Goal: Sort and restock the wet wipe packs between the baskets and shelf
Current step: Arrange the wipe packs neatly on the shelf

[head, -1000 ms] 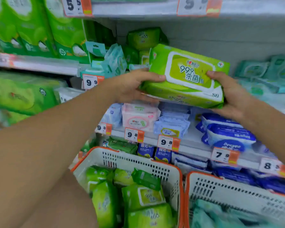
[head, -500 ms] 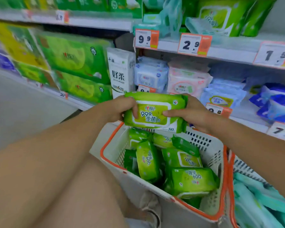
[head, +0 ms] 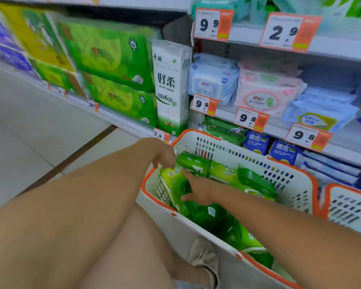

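A white basket with an orange rim (head: 256, 161) stands on the floor below the shelf and holds several green wet wipe packs (head: 223, 172). One green pack (head: 172, 184) stands on edge against the basket's left wall. My left hand (head: 162, 155) hangs over that corner, its loosely curled fingers touching the pack's top edge. My right hand (head: 197, 189) lies inside the basket, fingers straight and pointing left, pressed against the side of the same pack. Neither hand holds anything.
A second white and orange basket (head: 350, 207) stands at the right. The shelf (head: 279, 130) above carries pale blue (head: 214, 84) and pink (head: 266, 94) wipe packs behind price tags. Green tissue bundles (head: 113, 57) fill the left shelving. Tiled floor and my shoe (head: 204, 259) lie below.
Both hands carried the green pack down from the upper shelf into the left basket and let go of it. My view dropped and turned left with it.
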`<action>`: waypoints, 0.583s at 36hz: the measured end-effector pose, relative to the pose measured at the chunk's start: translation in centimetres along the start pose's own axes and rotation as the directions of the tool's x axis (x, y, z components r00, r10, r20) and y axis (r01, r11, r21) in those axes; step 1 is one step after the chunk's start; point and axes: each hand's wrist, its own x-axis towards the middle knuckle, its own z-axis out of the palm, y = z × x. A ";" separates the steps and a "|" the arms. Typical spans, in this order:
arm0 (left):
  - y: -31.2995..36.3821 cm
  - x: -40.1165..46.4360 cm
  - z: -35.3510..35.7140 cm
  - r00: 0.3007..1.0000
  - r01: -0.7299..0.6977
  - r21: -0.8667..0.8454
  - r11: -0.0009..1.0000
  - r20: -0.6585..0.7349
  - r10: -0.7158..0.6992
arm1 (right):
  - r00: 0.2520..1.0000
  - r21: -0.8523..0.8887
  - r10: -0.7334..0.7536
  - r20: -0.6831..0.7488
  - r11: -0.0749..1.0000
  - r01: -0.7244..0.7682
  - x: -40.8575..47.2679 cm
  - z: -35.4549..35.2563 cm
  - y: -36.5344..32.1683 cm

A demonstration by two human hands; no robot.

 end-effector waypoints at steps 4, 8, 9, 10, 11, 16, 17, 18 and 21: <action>1.7 0.6 0.0 1.000 -0.020 -0.031 0.999 0.015 0.020 | 0.999 -0.097 -0.042 -0.012 0.994 0.041 -0.7 -0.5 -0.4; 3.6 0.0 -0.5 0.997 -0.075 -0.015 0.997 0.010 0.075 | 0.994 0.015 -0.093 0.063 0.996 0.092 -3.5 -3.1 0.3; 4.1 -0.2 -0.9 0.996 -0.093 -0.030 0.995 0.003 0.093 | 0.996 0.054 -0.079 0.036 0.996 0.077 -4.5 -4.2 0.7; 4.4 -0.3 -1.3 0.993 -0.115 -0.048 0.992 -0.016 0.114 | 0.998 0.090 -0.058 -0.001 0.994 0.058 -5.5 -5.5 1.3; 4.9 -0.4 -1.9 0.988 -0.148 -0.059 0.987 -0.056 0.145 | 0.998 0.114 -0.039 -0.042 0.993 0.044 -6.7 -7.1 1.9; 7.8 -3.0 -7.8 0.776 -0.390 -0.156 0.908 -0.587 0.232 | 0.911 0.220 0.014 -0.412 0.972 0.084 -14.1 -17.3 4.4; 8.4 -4.2 -9.2 0.712 -0.460 -0.231 0.857 -0.673 0.200 | 0.872 0.263 0.033 -0.488 0.958 0.111 -15.6 -19.5 4.6; 9.1 -5.2 -10.7 0.660 -0.528 -0.307 0.792 -0.735 0.156 | 0.834 0.313 0.057 -0.549 0.939 0.142 -17.1 -21.6 4.7; 11.0 -7.9 -14.8 0.581 -0.677 -0.453 0.580 -0.813 0.042 | 0.702 0.370 0.105 -0.704 0.898 0.237 -20.5 -27.1 4.6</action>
